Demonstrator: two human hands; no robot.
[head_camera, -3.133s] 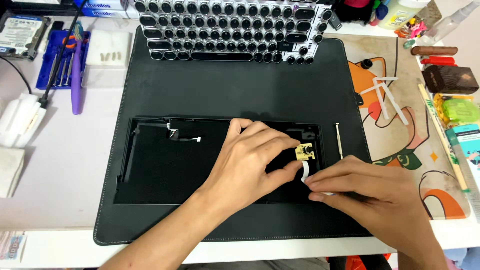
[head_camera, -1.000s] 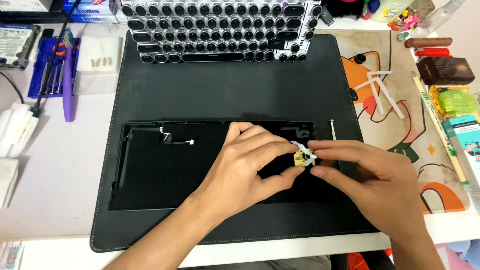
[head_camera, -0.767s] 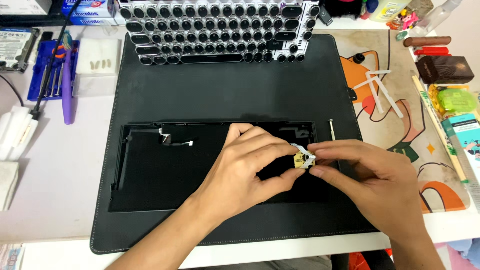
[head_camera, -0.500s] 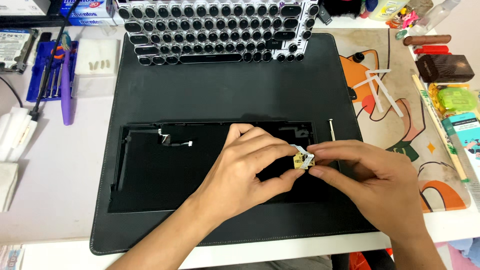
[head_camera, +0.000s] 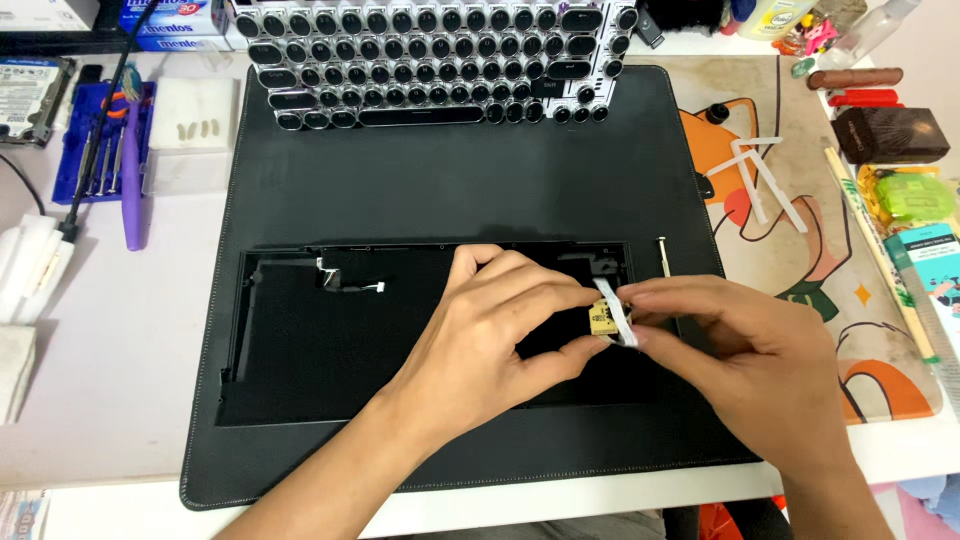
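Bench (head_camera: 120, 400) w/ black mat (head_camera: 450, 180); round-key keyboard (head_camera: 430, 60) at far edge. Black case tray (head_camera: 300, 340) on mat centre. Left hand (head_camera: 490, 330) pinches small gold connector board (head_camera: 603, 320) over tray's right end; right hand (head_camera: 740, 350) grips white flat ribbon (head_camera: 612, 310) at it. Step, prob: working ribbon at connector. Next move needs steady board, straight fine pull/push.

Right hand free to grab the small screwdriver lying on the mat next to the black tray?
Probably not yet: the right hand pinches a white ribbon cable with the left hand. The screwdriver lies close, unblocked.
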